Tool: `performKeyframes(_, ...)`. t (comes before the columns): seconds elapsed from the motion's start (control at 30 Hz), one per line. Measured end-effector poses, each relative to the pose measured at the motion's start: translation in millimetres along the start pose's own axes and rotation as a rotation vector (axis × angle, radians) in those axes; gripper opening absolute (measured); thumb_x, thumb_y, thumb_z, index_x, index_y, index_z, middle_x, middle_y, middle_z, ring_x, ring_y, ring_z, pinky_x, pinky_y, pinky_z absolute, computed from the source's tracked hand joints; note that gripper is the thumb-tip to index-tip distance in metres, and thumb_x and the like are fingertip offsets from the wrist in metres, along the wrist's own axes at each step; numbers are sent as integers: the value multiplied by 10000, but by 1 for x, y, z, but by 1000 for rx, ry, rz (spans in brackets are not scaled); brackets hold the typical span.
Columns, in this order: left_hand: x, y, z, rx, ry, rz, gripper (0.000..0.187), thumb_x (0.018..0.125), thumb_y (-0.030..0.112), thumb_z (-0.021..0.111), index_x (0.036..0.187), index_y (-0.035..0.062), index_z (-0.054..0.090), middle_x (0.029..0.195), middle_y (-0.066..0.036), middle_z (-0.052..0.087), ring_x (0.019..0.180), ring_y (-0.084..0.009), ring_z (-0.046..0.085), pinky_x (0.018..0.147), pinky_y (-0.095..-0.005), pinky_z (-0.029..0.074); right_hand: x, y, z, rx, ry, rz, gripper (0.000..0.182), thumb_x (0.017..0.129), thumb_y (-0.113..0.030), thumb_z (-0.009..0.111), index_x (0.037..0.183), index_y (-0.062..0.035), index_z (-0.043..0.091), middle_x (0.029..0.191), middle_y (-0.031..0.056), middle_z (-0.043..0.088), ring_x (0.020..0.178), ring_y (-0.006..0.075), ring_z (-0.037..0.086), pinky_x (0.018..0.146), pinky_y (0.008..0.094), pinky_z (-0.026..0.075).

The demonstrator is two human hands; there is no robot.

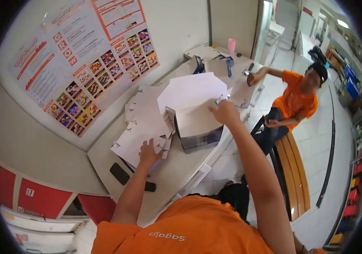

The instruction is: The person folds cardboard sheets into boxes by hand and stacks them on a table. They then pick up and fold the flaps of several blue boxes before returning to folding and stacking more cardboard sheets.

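My left hand (149, 153) lies with spread fingers on a pile of flat white cardboard blanks (140, 137), whose notched tabs stick out at the edges. To its right stands a cardboard box (200, 142), white inside and dark printed on its front side, with a large white flap (193, 86) raised at the back. My right hand (226, 113) is over the right end of this box, its thumb apart from the other fingers. Those fingertips are right at the flap's corner, beside a small patterned patch.
A black phone (119, 173) and a dark object (150, 186) lie at the table's near edge. Farther back are more dark boxes (197, 64) and a pink cup (231, 45). A person in an orange shirt (295, 101) sits at the right, by a wooden bench (292, 173).
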State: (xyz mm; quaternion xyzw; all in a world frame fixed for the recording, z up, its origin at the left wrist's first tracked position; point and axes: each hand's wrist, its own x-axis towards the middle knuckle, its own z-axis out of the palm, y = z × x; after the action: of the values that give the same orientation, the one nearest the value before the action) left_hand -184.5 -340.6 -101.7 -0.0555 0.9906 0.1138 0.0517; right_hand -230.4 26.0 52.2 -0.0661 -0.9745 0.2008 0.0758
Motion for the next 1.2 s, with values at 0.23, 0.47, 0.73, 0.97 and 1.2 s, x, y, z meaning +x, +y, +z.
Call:
performKeyframes(0.23,57,-71,-6,-119,-146,418,488,795,441,808,992,-1,743,1050,-232,721,977,-419,688,904,-486,546,-123,45,-73,445,174,-69,427,908,-353,759,1077,33,694,878,203,727,794,307,716,735,385,549)
performKeyframes(0.47,65,-83,-55,27,110,448,303,992,228,526,1001,-18,704,1005,-264,702,951,-477,664,881,-524,528,-208,76,-96,671,32,71,230,953,-161,729,1072,29,679,823,47,699,696,76,621,629,253,497)
performKeyframes(0.73,54,-73,-169,-281,-33,465,154,924,-13,612,1061,2,680,1098,-227,697,886,-367,706,861,-458,554,-300,93,-61,826,105,247,219,964,-148,719,1089,22,658,795,33,674,671,79,598,610,257,480)
performKeyframes(0.97,-2,-36,-157,144,247,538,381,672,324,902,878,54,729,955,-187,705,995,-368,669,880,-440,521,-455,119,8,963,100,545,229,977,-142,686,1103,48,662,838,93,704,717,134,656,651,289,536)
performKeyframes(1.2,-35,-8,-265,124,663,746,379,883,0,666,1258,46,638,1206,-171,691,998,-321,694,851,-404,554,-558,94,11,815,299,758,242,937,-126,722,1100,46,671,849,108,721,728,138,669,665,289,547)
